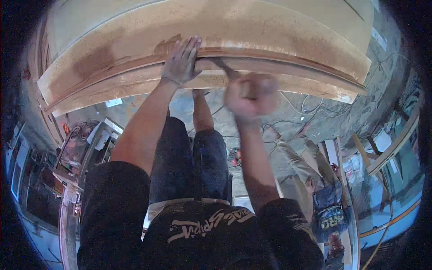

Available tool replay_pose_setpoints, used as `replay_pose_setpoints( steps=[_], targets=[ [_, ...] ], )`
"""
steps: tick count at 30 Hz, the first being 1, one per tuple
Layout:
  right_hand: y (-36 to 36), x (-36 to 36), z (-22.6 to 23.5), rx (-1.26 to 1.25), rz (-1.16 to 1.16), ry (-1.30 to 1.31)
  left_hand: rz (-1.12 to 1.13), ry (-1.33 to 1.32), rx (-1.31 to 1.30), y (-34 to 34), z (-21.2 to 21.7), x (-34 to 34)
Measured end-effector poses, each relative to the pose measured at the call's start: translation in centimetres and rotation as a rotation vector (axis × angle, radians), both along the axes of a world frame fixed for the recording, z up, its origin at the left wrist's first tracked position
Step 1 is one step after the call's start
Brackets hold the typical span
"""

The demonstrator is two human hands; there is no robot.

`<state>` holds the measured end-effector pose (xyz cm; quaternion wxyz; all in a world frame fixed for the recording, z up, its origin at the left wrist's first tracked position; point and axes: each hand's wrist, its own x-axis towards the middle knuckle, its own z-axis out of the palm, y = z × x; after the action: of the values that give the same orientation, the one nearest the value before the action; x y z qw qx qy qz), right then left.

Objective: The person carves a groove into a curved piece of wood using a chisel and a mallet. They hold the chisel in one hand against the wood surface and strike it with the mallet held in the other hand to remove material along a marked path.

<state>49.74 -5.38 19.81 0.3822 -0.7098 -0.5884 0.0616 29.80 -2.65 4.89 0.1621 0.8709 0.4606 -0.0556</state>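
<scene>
Left hand grip (181,63) spread flat on long tan wooden board (279,36) up front. Right hand grip (252,95), blurry, curled around thin dark tool (223,66), tip by board. Pale swirly writing (185,228) on black cloth shirt (202,254); yellowish letters (332,218) on co-worker's dark shirt (327,198).

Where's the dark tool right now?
In the head view, upper centre: the dark tool is in the blurred right hand, just right of the left hand.

a white scrap (114,102) lies on the grey floor (333,129), where thin cables (304,108) loop at right. at the lower right, another person (327,200) is near a crumpled clear plastic bag (354,169) and a wooden frame (397,146).
</scene>
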Motion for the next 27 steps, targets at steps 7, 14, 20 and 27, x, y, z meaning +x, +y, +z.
replay_pose_setpoints(
  steps=[7,14,20,27],
  targets=[
    [2.6,-6.6,-2.0,0.229,0.064,0.053,-0.018,0.140,0.327,0.1,-0.9,-1.5],
    [0.1,-5.1,-0.2,0.004,0.067,-0.046,0.633,-0.264,0.441,-0.9,0.8,-11.1],
    [0.4,-6.6,-3.0,0.229,0.063,0.061,2.189,-0.378,0.199,3.1,-0.7,-19.9],
    [6.8,-6.1,-1.7,0.046,0.167,-0.172,2.459,-0.745,0.069,5.0,2.9,-18.4]
  ],
)
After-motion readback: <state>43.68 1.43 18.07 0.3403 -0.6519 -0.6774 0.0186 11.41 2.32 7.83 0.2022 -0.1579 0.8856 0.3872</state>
